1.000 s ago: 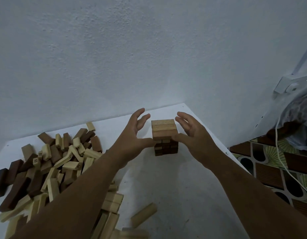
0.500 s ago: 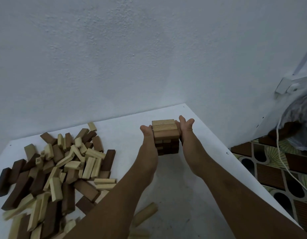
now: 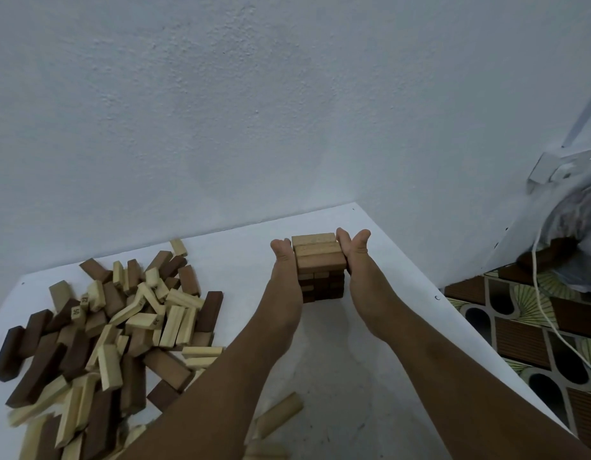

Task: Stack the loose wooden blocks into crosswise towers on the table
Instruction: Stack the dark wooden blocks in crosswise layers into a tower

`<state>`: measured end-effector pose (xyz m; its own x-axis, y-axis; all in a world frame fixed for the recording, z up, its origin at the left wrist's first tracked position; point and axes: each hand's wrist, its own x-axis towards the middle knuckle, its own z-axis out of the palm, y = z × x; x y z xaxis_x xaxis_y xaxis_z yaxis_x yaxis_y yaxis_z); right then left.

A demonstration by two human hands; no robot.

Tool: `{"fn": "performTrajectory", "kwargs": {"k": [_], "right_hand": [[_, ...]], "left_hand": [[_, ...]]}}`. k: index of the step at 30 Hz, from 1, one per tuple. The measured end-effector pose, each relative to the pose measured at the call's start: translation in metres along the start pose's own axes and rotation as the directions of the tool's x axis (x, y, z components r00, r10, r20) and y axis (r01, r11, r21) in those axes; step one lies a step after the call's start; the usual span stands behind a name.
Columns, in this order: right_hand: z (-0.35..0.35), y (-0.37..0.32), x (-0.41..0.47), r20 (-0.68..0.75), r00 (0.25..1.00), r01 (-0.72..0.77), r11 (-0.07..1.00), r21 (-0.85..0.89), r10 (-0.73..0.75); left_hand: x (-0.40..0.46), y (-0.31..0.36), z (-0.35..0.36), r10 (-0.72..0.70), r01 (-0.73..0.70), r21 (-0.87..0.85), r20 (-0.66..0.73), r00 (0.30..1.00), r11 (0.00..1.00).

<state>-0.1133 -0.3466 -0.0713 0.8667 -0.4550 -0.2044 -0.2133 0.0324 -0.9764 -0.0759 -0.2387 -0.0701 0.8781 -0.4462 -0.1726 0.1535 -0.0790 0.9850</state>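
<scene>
Loose pile (image 3: 115,330): a heap of light and dark wooden blocks lies on the left part of the white table (image 3: 364,376), well apart from the tower. Several light blocks carry small printed numbers, too small to read with certainty.

Stray block (image 3: 277,416): one light block lies alone near the front edge, between the two forearms.

Left hand (image 3: 286,277): pressed flat against the left face of the tower, palm inward. The fingers are extended along that face, not curled round anything. The thumb tip shows at the level of the top layer.

Tower (image 3: 320,265): stands upright on the table toward the far right corner, directly between the two palms. The top layer is three mid-brown blocks laid side by side, running left to right. The layers beneath show block ends, so they sit crosswise; the lower ones are darker. The exact layer count cannot be told in the shadow.

Right hand (image 3: 357,260): pressed flat against the right face of the tower, mirroring the left. Fingers straight, touching the block ends; their tips rise just above the top layer.

Wall (image 3: 287,111): plain pale plaster behind the table.

Floor (image 3: 520,327): patterned tiles to the right of the table, with a white cable (image 3: 541,303) trailing across them.
</scene>
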Motion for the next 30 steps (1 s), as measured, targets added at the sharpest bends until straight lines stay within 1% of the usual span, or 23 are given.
{"fn": "performTrajectory", "kwargs": {"k": [8, 11, 15, 20, 22, 24, 25, 26, 28, 30], "right_hand": [[0.001, -0.001, 0.000, 0.019, 1.000, 0.012, 1.000, -0.018, -0.012], [0.001, -0.001, 0.000, 0.022, 1.000, 0.009, 1.000, -0.025, -0.009], [0.001, -0.001, 0.001, 0.012, 1.000, 0.009, 1.000, -0.019, -0.009], [0.001, -0.004, 0.000, 0.001, 1.000, 0.006, 1.000, -0.019, -0.006], [0.000, -0.002, -0.001, -0.002, 1.000, 0.020, 1.000, -0.024, -0.020], [-0.002, 0.002, -0.003, -0.017, 0.997, 0.080, 0.997, -0.025, -0.080], [-0.002, 0.003, -0.003, -0.050, 0.990, 0.131, 0.991, -0.033, -0.133], [-0.003, 0.003, -0.005, -0.103, 0.973, 0.200, 0.978, -0.061, -0.205], [-0.003, -0.002, -0.010, -0.218, 0.898, 0.350, 0.920, -0.175, -0.383], [0.001, -0.006, -0.015, -0.274, 0.801, 0.468, 0.842, -0.269, -0.533]], "left_hand": [[-0.004, 0.002, 0.002, 0.029, -0.030, 0.060, 0.004, 1.000, 0.998], [-0.005, 0.004, 0.001, 0.002, -0.002, 0.011, 0.018, 1.000, 1.000], [-0.007, 0.008, 0.001, -0.030, 0.030, 0.006, 0.024, 0.999, 1.000], [-0.010, 0.011, 0.001, -0.013, 0.013, 0.019, 0.012, 1.000, 1.000], [-0.011, 0.013, -0.001, -0.027, 0.026, 0.025, 0.009, 1.000, 0.999], [-0.013, 0.014, -0.008, -0.045, 0.045, 0.030, -0.001, 0.999, 0.999], [-0.013, 0.014, -0.012, -0.028, 0.030, 0.049, -0.021, 0.999, 0.998], [-0.014, 0.013, -0.018, 0.020, -0.015, 0.084, -0.056, 0.998, 0.996], [-0.018, 0.013, -0.031, 0.166, -0.145, 0.143, -0.144, 0.976, 0.979], [-0.024, 0.016, -0.045, 0.270, -0.243, 0.140, -0.224, 0.936, 0.960]]}}
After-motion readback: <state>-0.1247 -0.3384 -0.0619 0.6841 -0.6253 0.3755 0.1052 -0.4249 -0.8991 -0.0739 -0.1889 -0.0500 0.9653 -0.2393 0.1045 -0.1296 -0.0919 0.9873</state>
